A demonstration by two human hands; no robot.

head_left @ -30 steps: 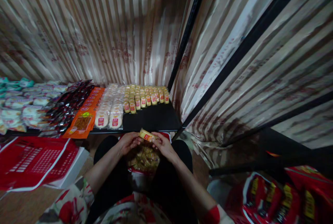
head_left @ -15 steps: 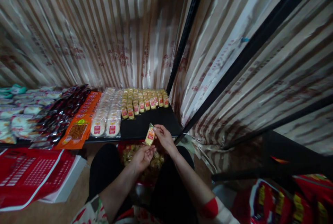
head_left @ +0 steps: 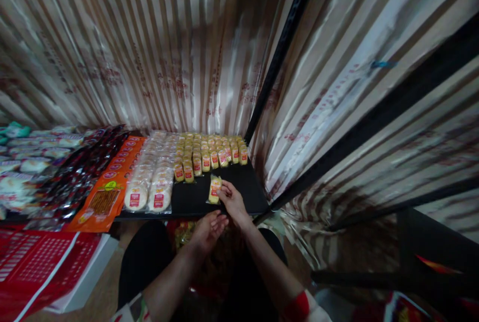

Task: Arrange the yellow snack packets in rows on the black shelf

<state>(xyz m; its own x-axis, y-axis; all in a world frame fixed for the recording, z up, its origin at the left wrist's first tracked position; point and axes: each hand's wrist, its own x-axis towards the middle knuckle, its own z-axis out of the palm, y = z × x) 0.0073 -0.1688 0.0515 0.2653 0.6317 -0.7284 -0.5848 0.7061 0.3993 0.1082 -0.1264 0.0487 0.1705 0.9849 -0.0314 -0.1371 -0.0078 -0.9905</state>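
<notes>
A small yellow snack packet (head_left: pixel 214 190) with a red and white label is pinched at its right side by my right hand (head_left: pixel 232 201). It is held upright above the front part of the black shelf (head_left: pixel 190 197). My left hand (head_left: pixel 211 228) is just below, palm up with fingers loosely apart, and nothing lies in it. Behind the held packet stand rows of matching yellow packets (head_left: pixel 205 161). To their left are two rows of round white packaged cakes (head_left: pixel 160 194). Below my hands, a container between my knees holds more wrapped packets (head_left: pixel 183 233), partly hidden by my arms.
Orange snack bags (head_left: pixel 107 194), dark shiny packets (head_left: pixel 80 177) and white packets (head_left: pixel 22 184) fill the shelf's left side. A red basket (head_left: pixel 41 262) is at lower left. Black metal posts (head_left: pixel 279 57) rise at the right, before a striped curtain (head_left: pixel 157 47).
My right hand has carried the yellow packet forward over the shelf, away from my left hand, which has let go of its lower end. The view has shifted slightly.
</notes>
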